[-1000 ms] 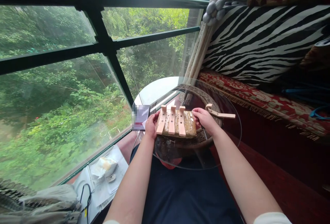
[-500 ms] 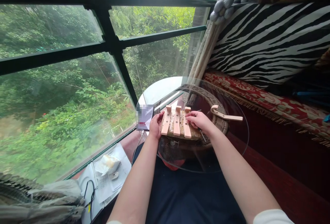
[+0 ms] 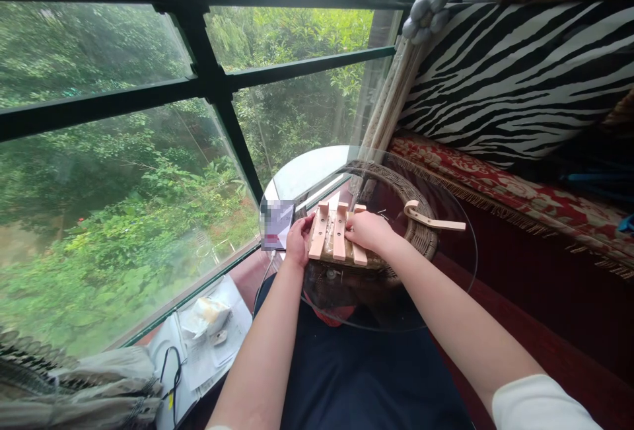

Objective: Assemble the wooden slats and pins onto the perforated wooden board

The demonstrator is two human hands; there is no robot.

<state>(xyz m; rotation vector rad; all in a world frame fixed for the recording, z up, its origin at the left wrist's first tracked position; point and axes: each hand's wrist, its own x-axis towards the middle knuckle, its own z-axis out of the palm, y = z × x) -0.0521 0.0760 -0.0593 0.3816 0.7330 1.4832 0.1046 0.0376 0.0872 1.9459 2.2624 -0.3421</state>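
A wooden board (image 3: 331,253) with three pale wooden strips (image 3: 339,239) across it lies on a round glass table top (image 3: 446,285) over a wicker base. My left hand (image 3: 299,240) grips the board's left edge, fingers curled on it. My right hand (image 3: 365,230) lies on top of the board over the right strip, fingers bent down onto it; what its fingertips hold, if anything, is hidden. A loose hook-shaped wooden piece (image 3: 432,216) rests on the glass to the right.
A phone (image 3: 277,223) leans at the table's left edge by the window. A zebra-striped cushion (image 3: 515,80) and red patterned seat (image 3: 500,185) are at the right. Papers, a cable and a wrapped item (image 3: 205,318) lie on the floor at the left.
My right hand moved left from the board's right edge onto its top, over the right strip. My left hand stayed on the left edge. The view shifted slightly.
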